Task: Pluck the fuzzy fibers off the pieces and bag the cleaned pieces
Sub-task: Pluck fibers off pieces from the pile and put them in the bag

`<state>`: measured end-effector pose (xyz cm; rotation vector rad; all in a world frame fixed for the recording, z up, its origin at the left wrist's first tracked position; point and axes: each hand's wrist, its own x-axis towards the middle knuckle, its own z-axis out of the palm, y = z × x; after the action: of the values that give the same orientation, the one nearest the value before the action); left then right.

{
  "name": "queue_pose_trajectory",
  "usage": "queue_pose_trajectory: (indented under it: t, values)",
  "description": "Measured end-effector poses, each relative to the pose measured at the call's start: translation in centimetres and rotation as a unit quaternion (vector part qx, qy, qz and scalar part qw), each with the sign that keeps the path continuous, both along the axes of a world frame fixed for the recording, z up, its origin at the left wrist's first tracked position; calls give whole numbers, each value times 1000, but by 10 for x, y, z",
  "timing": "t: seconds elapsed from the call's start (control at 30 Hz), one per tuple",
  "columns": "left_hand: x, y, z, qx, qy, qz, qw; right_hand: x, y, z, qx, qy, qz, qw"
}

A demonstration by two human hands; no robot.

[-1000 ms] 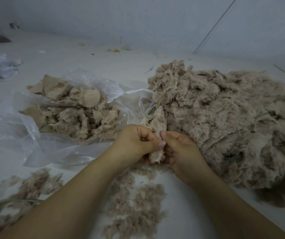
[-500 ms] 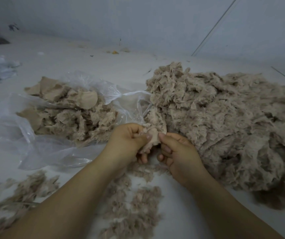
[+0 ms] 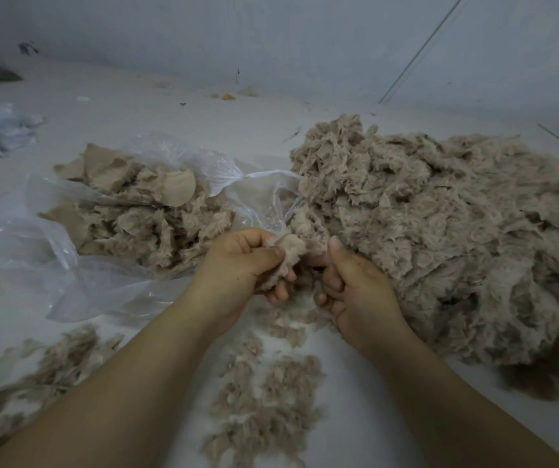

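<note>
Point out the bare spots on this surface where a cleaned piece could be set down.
Bare surface lies behind the plastic bag toward the wall, and in front of the big fuzzy heap, right of the right forearm. It is crowded near the hands, where plucked fluff lies scattered.

Two bare forearms, no sleeves, left hand point(image 3: 237, 265), right hand point(image 3: 355, 285), short unpainted nails
</note>
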<state>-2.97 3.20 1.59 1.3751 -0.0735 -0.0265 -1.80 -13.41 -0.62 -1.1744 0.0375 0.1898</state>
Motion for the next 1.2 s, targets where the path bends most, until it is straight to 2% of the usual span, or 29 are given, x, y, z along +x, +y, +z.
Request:
queue_pose_trajectory:
  t: [0.13,0.2,0.3,0.47,0.63,0.73,0.83,0.93,1.1,1.2]
  values:
    - [-3,-11,-3,58,12,-28,998,-4,-2,-1,-60,-89,89,990]
    - [-4,-13,-4,75,29,-33,996,-3,-3,-4,-74,-75,67,992]
    - [-1,-12,-6,74,37,11,997,0,-2,-7,-88,-45,25,995]
    - [3,-8,-9,66,30,62,995,0,-1,-7,-57,-22,7,998]
    - [-2,-8,-4,60,35,-37,997,0,-2,-6,-67,-35,15,997]
    - [-3,-8,-4,75,46,-57,995,-1,-3,-4,-60,-42,25,997]
    - [-3,-7,-4,79,37,-73,994,-5,-3,2,-75,-82,82,990]
    - [-4,-7,-4,90,32,-105,990,-4,-4,-1,-91,-66,47,993]
    - [-2,9,1,138,69,-236,959,-3,-2,-4,-74,-28,5,997]
    - [-2,16,4,141,78,-240,957,-2,-2,-4,-64,-23,4,998]
